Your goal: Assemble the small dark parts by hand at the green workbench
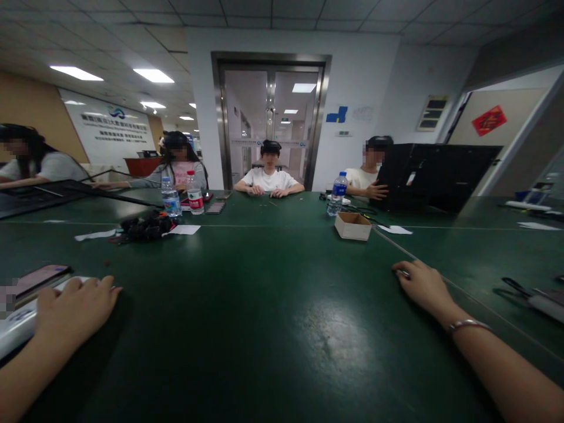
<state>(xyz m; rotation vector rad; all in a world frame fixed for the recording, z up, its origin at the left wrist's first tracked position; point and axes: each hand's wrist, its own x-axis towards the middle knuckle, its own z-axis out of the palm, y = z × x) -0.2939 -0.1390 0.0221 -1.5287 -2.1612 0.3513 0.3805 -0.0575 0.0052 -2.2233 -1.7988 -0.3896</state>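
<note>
My left hand (74, 308) lies at the left over a white object (17, 326), its fingers bent over the top edge; a phone (39, 281) lies just beyond it. Whether the hand grips the white object is hard to tell. On the right, my right hand (420, 285) rests on the green table (247, 311) with its fingers curled in. Something small and shiny shows at its fingers, too small to name. A small open cardboard box (353, 228) stands beyond my right hand, not touching it.
Two bottles (171, 198) (194, 194) stand back left near a black bundle (147, 226). Another bottle (336, 195) stands behind the box. Papers (185, 230) (395, 230) lie farther back. A large black panel (432, 176) stands back right. Several people sit around the table; cables lie at the right.
</note>
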